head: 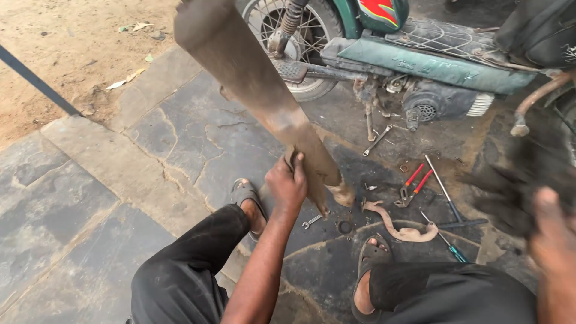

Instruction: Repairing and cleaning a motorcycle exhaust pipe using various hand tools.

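Item 1. Long, flat, rust-brown metal panel (258, 96): your left hand (288, 183) is closed tight around its narrow lower end, at about six o'clock of the panel. The wide end rises toward eleven o'clock, tilted well off upright. The lower tip hangs just above the dark cracked stone floor (180, 138). Risk, as a judgement: one hand on the short end of a long lever may let the top swing or twist out of your grip, and the worn edges could cut your palm.

Item 2. Dark, crumpled rag (516, 186), at three o'clock of the panel, blurred. Your right hand (555, 240) is against its lower edge; the blur hides whether the fingers clasp it, so I cannot tell the grip.

Item 3. Old green moped (420, 60), propped at one o'clock. The tilted panel stands near its spoked rear wheel (300, 36); a swing could strike the spokes or engine.

Item 4. Loose tools on the floor around four o'clock: red-handled pliers (414, 183), green-handled screwdriver (453, 249), small steel spanner (312, 221), bent tan metal bracket (399, 227). A dropped panel tip would likely land among them or on your sandalled feet (249, 201), which sit just beside it.
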